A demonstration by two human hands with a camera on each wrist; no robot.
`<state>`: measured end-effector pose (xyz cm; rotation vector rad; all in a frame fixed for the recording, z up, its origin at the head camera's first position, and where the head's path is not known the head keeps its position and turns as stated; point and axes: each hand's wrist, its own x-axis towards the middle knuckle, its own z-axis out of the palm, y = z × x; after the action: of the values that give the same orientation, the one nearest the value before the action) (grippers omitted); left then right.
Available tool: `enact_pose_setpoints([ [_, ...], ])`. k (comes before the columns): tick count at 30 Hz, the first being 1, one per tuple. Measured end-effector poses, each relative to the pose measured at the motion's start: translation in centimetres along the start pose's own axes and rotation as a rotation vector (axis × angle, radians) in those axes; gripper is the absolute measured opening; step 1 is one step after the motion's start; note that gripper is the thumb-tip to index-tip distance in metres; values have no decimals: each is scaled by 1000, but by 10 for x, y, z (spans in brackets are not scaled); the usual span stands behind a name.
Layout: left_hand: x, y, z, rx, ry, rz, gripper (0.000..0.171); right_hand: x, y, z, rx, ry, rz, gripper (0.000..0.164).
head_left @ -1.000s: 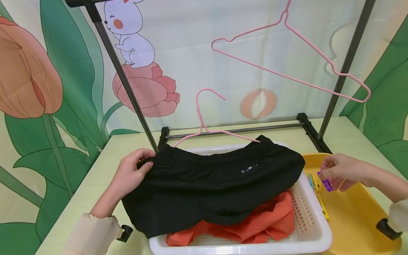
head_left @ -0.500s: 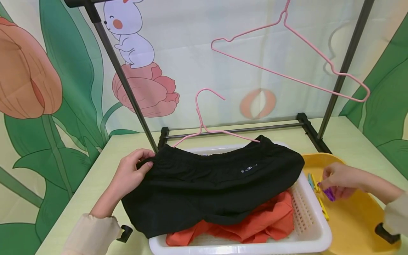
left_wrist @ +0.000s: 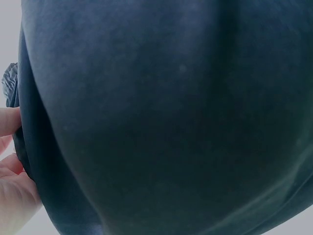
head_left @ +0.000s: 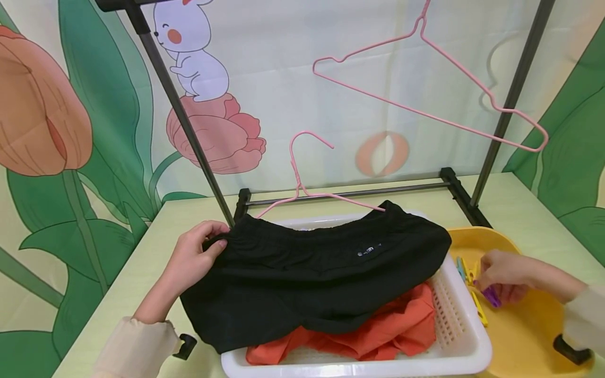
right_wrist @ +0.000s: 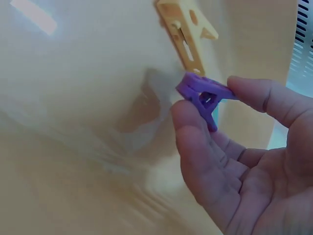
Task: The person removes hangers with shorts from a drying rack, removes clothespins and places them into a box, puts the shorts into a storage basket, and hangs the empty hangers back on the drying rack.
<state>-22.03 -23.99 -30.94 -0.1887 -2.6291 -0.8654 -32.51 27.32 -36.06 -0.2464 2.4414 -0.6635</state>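
Black shorts (head_left: 321, 273) with an elastic waistband are spread over a white basket (head_left: 463, 352). A pink hanger (head_left: 299, 184) runs into the waistband, its hook standing up behind. My left hand (head_left: 198, 254) pinches the left end of the waistband between thumb and fingers; dark cloth fills most of the left wrist view. Over the yellow tray (head_left: 529, 325), my right hand (head_left: 510, 275) holds a purple clothespin (right_wrist: 203, 95) between thumb and fingers. Close by in the tray lie yellow clothespins (right_wrist: 183, 36) and a light blue clothespin (head_left: 460, 268).
Orange cloth (head_left: 378, 331) lies in the basket under the shorts. Behind stands a black rack frame (head_left: 181, 115) with a low crossbar (head_left: 350, 194). A second pink hanger (head_left: 425, 113) hangs at upper right. A printed cloth backdrop (head_left: 283, 63) closes off the back.
My right hand has moved slightly down within the tray with the purple clothespin, toward the yellow clothespins. My left hand and the shorts have stayed in place.
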Motion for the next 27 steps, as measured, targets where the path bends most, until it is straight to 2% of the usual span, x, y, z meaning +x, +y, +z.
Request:
enact_pose_setpoints([
  [8, 0, -1, 1, 2, 5, 4, 19, 6, 5, 2, -44, -8, 18, 29],
  [18, 0, -1, 0, 0, 2, 2, 19, 5, 5, 4, -21, -27, 67, 34],
  [27, 1, -1, 1, 2, 1, 3, 19, 8, 9, 5, -46, -21, 63, 41],
])
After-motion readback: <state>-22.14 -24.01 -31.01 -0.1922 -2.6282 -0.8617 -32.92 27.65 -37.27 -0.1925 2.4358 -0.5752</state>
